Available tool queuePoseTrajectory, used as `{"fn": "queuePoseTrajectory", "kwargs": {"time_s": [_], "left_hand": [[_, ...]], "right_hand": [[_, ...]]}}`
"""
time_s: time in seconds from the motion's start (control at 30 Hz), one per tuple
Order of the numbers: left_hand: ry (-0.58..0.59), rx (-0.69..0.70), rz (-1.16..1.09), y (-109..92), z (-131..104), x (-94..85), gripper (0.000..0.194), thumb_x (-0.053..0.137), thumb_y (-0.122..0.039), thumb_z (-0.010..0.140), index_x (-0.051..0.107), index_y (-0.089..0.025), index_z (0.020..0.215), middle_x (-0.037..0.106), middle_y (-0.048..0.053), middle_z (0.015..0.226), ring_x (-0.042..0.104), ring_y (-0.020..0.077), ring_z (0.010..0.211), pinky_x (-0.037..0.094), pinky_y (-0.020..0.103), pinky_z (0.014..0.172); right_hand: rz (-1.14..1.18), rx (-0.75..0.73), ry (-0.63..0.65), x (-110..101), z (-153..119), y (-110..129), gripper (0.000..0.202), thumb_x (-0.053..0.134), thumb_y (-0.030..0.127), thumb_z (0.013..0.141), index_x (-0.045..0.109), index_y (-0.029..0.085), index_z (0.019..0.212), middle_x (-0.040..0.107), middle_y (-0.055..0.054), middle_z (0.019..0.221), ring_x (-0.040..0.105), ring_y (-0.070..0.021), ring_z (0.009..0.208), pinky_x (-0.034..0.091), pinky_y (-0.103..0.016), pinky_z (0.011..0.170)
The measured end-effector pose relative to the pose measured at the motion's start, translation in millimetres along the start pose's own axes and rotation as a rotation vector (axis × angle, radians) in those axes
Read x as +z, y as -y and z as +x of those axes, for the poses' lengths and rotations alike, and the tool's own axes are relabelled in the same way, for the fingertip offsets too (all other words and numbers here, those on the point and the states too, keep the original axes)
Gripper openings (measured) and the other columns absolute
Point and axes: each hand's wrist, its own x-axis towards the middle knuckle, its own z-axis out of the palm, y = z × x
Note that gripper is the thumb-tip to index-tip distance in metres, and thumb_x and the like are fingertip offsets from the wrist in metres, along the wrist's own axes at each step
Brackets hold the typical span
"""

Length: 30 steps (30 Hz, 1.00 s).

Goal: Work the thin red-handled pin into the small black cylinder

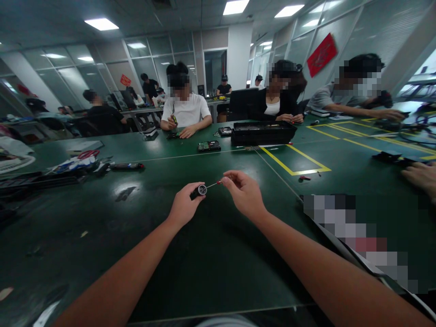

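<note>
Just above the green table, my left hand (pixel 185 203) grips a small black cylindrical part (pixel 202 190) between thumb and fingers. The part's round, silver-rimmed end faces me. My right hand (pixel 245 194) pinches a thin screwdriver (pixel 213 185) with a red collar, its handle mostly hidden by the fingers. The slim metal shaft points left, and its tip is at the round end of the black part. Whether the tip sits inside it is too small to tell.
The green table (pixel 204 263) carries a pen-like black tool (pixel 127 166), red-handled scissors (pixel 89 154), a hard drive (pixel 209 146), a long black tray (pixel 264 131) and a red bit (pixel 304 178). Co-workers sit opposite; another person's hand (pixel 420 177) rests at right.
</note>
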Motion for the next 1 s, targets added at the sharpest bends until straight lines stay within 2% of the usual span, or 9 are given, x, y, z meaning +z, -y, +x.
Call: {"fn": "queuePoseTrajectory", "kwargs": {"time_s": [0.23,0.53,0.8,1.0], "left_hand": [[0.029,-0.030,-0.029,3.0,-1.2,0.6,0.039,0.069,-0.018,0.085,0.068,-0.026,0.124,0.068,0.004,0.128,0.060,0.0236,0.123,0.042,0.044,0.113],[-0.032,-0.096,-0.054,0.8,1.3,-0.2,0.042,0.071,-0.018,0.084,0.067,-0.021,0.126,0.068,0.007,0.129,0.061,0.0246,0.122,0.043,0.043,0.113],[-0.045,-0.121,-0.074,6.9,1.1,0.1,0.044,0.071,-0.024,0.086,0.065,-0.025,0.130,0.067,0.005,0.131,0.058,0.0244,0.126,0.040,0.045,0.115],[-0.057,-0.124,-0.085,8.0,1.4,-0.1,0.044,0.071,-0.025,0.086,0.065,-0.026,0.130,0.067,0.005,0.132,0.058,0.0236,0.127,0.039,0.044,0.115]], "right_hand": [[-0.057,0.035,-0.039,-0.1,2.3,0.9,0.028,0.059,0.040,0.092,0.068,0.019,0.106,0.075,-0.007,0.092,0.067,-0.0207,0.078,0.051,-0.036,0.073],[-0.062,0.031,-0.020,0.0,4.2,-6.9,0.026,0.057,0.040,0.094,0.069,0.019,0.101,0.074,-0.005,0.087,0.064,-0.0190,0.074,0.047,-0.033,0.067],[-0.102,0.047,0.000,-3.2,2.8,0.0,0.026,0.055,0.040,0.094,0.070,0.019,0.098,0.072,-0.004,0.084,0.064,-0.0201,0.074,0.047,-0.033,0.067],[-0.100,0.036,-0.007,-2.0,3.2,-3.5,0.030,0.057,0.045,0.093,0.071,0.020,0.099,0.072,-0.004,0.083,0.062,-0.0191,0.070,0.046,-0.032,0.063]]}}
